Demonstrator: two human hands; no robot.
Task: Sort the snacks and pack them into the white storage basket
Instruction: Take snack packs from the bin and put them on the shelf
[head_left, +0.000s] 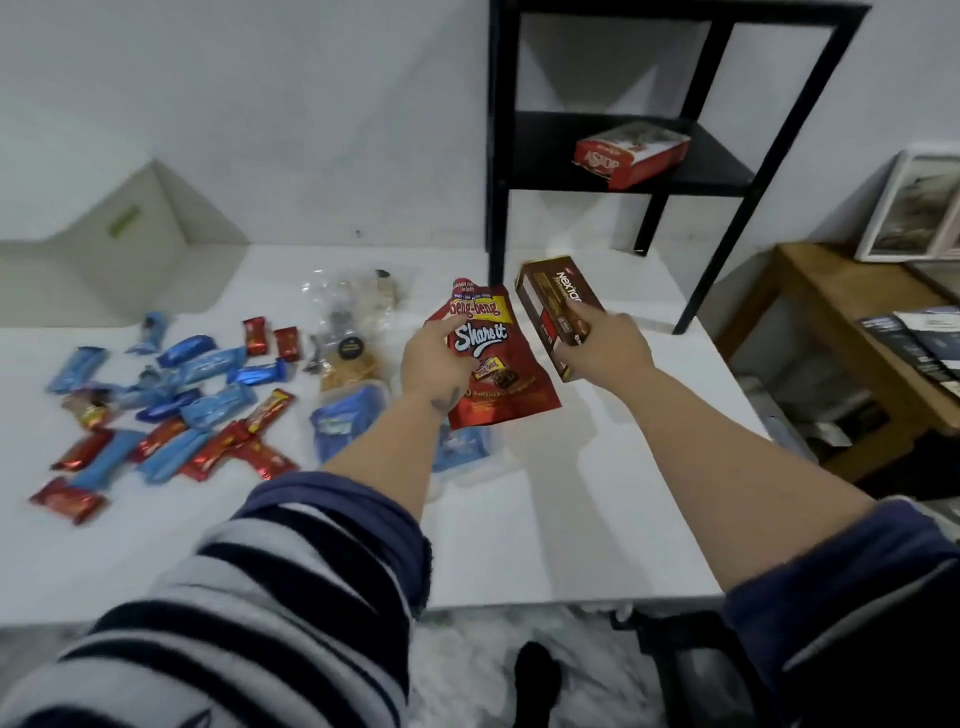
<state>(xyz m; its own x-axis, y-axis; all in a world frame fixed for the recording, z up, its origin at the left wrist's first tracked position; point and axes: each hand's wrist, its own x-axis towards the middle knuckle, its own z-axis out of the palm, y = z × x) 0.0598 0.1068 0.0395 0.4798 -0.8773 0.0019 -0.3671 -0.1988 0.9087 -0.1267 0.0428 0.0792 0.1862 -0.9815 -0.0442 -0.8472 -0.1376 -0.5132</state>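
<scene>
My left hand (434, 358) grips a red Beng-Beng Share It bag (496, 364) held above the white table (545, 519). My right hand (605, 347) holds a brown Nextar box (553, 306) just right of the bag. Several blue and red wrapped bars (171, 405) lie scattered on the table's left side. Clear bags of snacks (350, 332) and blue packs (345, 415) lie left of and beneath my left forearm. The white storage basket (104, 260) stands at the table's back left.
A black shelf frame (623, 156) stands at the table's back right with a red Astor box (631, 153) on its shelf. A wooden side table (852, 332) with booklets and a framed picture lies to the right. A dark bag sits on the floor below.
</scene>
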